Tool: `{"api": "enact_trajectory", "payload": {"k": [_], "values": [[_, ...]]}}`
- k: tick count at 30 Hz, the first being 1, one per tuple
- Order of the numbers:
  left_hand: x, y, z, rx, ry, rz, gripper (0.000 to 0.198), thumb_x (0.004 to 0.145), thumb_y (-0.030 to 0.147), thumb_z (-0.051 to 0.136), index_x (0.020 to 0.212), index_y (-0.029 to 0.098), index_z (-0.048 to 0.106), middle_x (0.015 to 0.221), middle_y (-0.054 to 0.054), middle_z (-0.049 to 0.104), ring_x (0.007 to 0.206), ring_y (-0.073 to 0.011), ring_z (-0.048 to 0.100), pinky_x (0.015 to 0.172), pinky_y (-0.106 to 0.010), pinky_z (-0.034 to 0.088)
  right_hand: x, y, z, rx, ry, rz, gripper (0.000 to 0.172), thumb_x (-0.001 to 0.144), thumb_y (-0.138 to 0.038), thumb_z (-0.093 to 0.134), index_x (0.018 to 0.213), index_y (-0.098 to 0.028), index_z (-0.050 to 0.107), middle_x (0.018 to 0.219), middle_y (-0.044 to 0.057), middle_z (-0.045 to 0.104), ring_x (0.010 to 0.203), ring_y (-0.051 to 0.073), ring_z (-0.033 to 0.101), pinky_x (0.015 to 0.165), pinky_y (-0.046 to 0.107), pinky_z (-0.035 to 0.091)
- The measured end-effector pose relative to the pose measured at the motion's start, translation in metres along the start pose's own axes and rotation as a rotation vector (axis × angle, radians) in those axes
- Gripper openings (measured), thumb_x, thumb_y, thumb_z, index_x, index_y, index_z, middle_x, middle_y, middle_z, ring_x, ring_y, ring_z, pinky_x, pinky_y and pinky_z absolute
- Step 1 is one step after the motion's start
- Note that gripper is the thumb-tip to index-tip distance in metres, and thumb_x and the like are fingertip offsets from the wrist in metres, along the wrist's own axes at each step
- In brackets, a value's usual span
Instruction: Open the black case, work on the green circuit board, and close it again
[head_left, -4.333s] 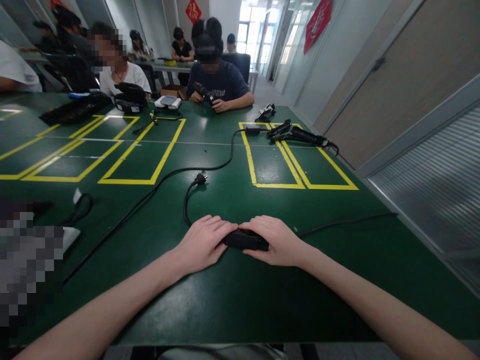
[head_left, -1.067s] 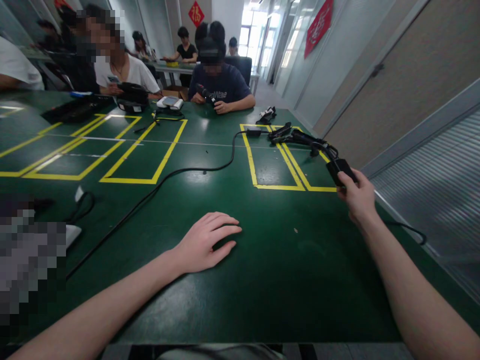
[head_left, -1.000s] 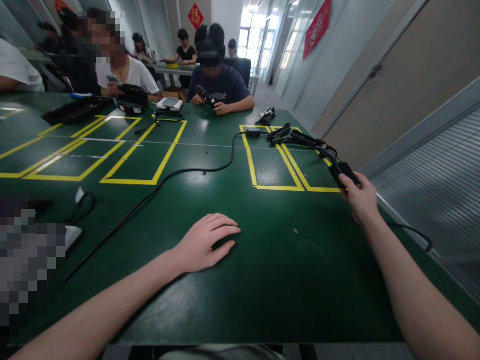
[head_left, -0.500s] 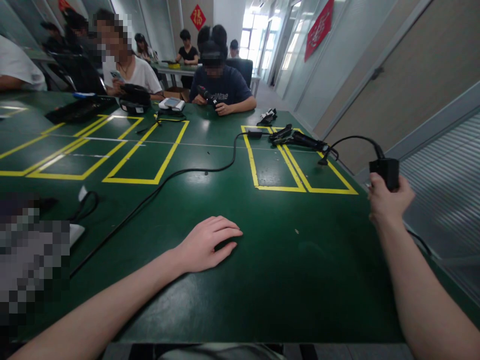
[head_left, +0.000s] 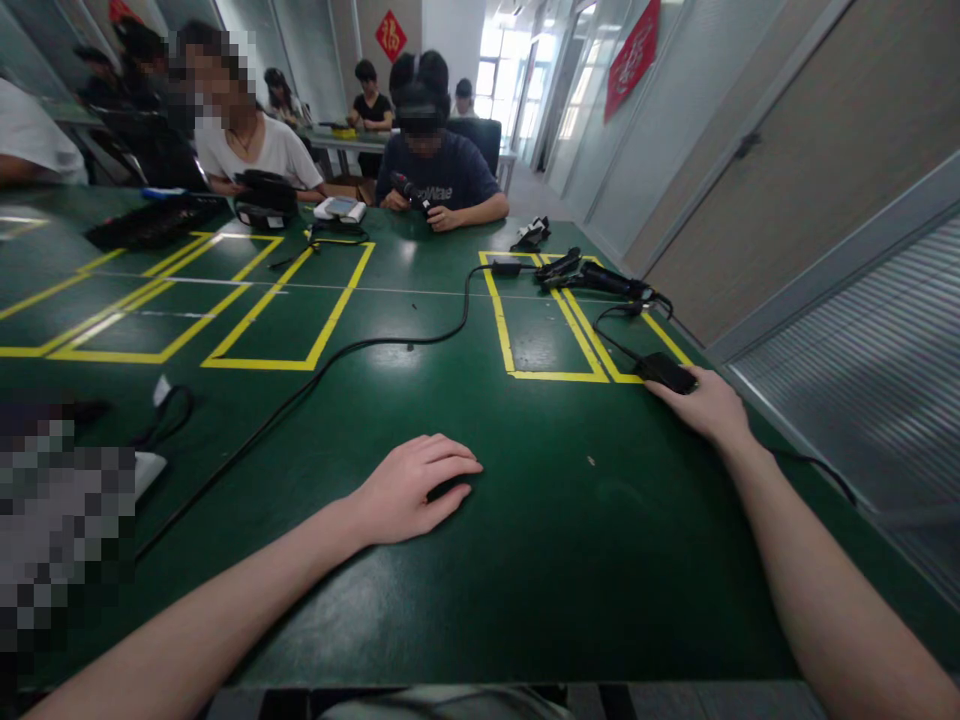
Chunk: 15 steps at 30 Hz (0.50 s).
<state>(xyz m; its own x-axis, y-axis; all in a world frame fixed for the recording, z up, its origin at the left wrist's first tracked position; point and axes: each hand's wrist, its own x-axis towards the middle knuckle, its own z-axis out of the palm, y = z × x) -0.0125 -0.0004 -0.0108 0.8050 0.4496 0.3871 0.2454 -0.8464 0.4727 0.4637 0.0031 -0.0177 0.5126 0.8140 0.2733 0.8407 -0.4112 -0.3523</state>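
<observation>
On the green tabletop [head_left: 525, 560], my left hand [head_left: 420, 488] rests palm down, its fingers stretched out and holding nothing. My right hand [head_left: 709, 402] is closed around the near end of a black power adapter [head_left: 666, 372], low at the table's right side. The adapter lies over the front corner of a yellow-taped rectangle. From its far end a thin black cord [head_left: 611, 340] curves back towards a bundle of black cables [head_left: 600, 278]. Another black cable [head_left: 817, 462] emerges past my right wrist and runs over the table's right edge.
A long black cord [head_left: 360, 345] crosses the table from lower left to a small black box [head_left: 506, 268]. Yellow tape rectangles [head_left: 259, 362] mark the surface. A blurred-out object [head_left: 60, 540] lies at left. Across the table, a person [head_left: 442, 180] handles a dark tool [head_left: 411, 192].
My right hand has brought the black power adapter down and to the left, from raised in the air to the tabletop. My left hand has stayed in place.
</observation>
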Motion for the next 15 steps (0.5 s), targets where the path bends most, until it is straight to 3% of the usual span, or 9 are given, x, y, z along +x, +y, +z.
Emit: {"api": "enact_trajectory", "payload": {"k": [3, 7, 11, 15], "values": [[-0.0001, -0.0004, 0.0006, 0.004, -0.004, -0.002, 0.022, 0.105, 0.024, 0.055, 0.121, 0.020, 0.069, 0.120, -0.008, 0.075, 0.109, -0.0216, 0.071, 0.093, -0.036, 0.057, -0.0003, -0.0016, -0.0007, 0.016, 0.011, 0.056, 0.047, 0.082, -0.049, 0.072, 0.117, -0.019, 0.068, 0.114, 0.016, 0.071, 0.102, 0.037, 0.068, 0.082, 0.045, 0.053], [-0.0004, -0.0008, 0.0006, 0.000, -0.014, -0.002, 0.022, 0.105, 0.023, 0.055, 0.121, 0.020, 0.070, 0.120, -0.008, 0.075, 0.109, -0.0215, 0.071, 0.093, -0.037, 0.056, 0.0001, -0.0045, -0.0042, 0.088, 0.069, 0.124, 0.037, 0.086, -0.046, 0.068, 0.112, -0.020, 0.070, 0.110, 0.015, 0.074, 0.097, 0.034, 0.068, 0.079, 0.042, 0.051], [-0.0009, -0.0009, 0.0008, -0.001, -0.009, 0.003, 0.021, 0.104, 0.023, 0.056, 0.119, 0.019, 0.071, 0.118, -0.008, 0.076, 0.108, -0.0215, 0.072, 0.093, -0.037, 0.056, 0.0015, -0.0031, -0.0051, 0.148, 0.077, 0.224, 0.035, 0.089, -0.040, 0.064, 0.111, -0.014, 0.073, 0.111, 0.021, 0.074, 0.075, 0.028, 0.068, 0.071, 0.040, 0.050], [-0.0009, -0.0013, 0.0016, 0.001, -0.007, 0.004, 0.020, 0.104, 0.022, 0.057, 0.117, 0.019, 0.071, 0.118, -0.008, 0.076, 0.108, -0.0212, 0.072, 0.093, -0.036, 0.056, 0.0005, -0.0013, -0.0027, 0.181, 0.064, 0.250, 0.034, 0.089, -0.038, 0.061, 0.108, -0.012, 0.072, 0.108, 0.022, 0.074, 0.049, 0.018, 0.058, 0.062, 0.040, 0.049]]}}
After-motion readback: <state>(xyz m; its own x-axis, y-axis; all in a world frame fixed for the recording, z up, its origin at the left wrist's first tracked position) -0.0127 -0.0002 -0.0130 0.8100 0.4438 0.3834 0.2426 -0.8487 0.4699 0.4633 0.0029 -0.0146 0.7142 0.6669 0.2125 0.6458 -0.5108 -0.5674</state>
